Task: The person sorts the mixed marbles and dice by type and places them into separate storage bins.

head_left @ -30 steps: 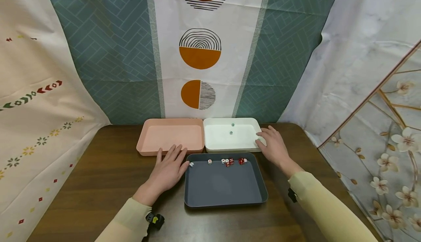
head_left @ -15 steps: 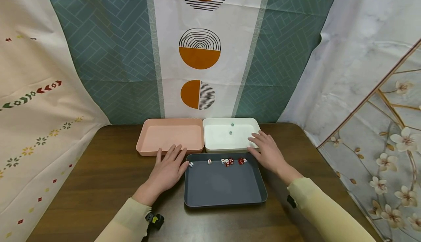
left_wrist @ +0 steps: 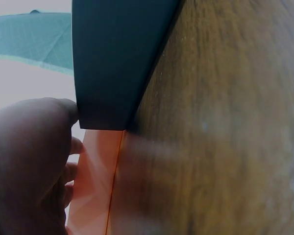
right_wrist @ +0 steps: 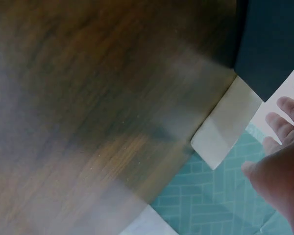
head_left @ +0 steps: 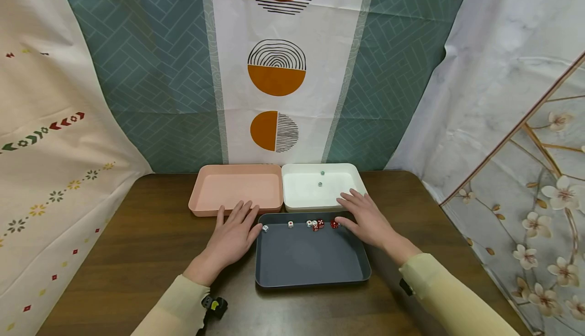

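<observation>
My left hand (head_left: 230,237) lies with straight, spread fingers at the front of the pink tray (head_left: 242,189), its thumb at the dark grey tray's left corner. My right hand (head_left: 367,222) reaches over the right back corner of the dark grey tray (head_left: 313,257), fingers loosely extended over the front of the white tray (head_left: 299,189). Its thumb tip is right by a red die (head_left: 334,224) and covers the white die beside it. Other red dice (head_left: 321,223) and white dice (head_left: 290,224) sit along the back of the dark tray. Two small green dice (head_left: 320,184) lie in the white tray.
The three trays stand together on a brown wooden table (head_left: 137,255), pink and white side by side behind the dark one. A patterned cloth (head_left: 183,72) hangs behind the table, with more fabric (head_left: 516,123) at the right side.
My right hand has moved left and toward me, from the white tray's right edge to the dark tray's back right corner. The left hand stays in place.
</observation>
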A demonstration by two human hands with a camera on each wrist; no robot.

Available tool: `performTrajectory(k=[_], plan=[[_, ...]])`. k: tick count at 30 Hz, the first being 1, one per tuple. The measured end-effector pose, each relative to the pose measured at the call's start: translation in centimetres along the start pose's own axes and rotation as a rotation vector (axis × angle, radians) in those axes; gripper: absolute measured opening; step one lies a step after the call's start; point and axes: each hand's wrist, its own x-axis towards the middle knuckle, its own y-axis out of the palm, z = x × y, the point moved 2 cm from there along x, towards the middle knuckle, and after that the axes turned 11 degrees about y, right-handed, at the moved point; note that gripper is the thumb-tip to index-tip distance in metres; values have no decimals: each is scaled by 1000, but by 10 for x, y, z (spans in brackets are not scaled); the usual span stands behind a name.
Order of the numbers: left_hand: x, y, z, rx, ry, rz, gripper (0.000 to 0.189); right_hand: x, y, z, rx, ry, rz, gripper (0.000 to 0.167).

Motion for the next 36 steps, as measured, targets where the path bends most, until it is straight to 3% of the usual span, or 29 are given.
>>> performTrajectory(k=[25,36], plan=[[3,6,4,7,13,-13,65,-9,9,-1,-39,27,116,89],[2,6,4,9,13,-21,65,-15,8,-4,-33,42,144,93]])
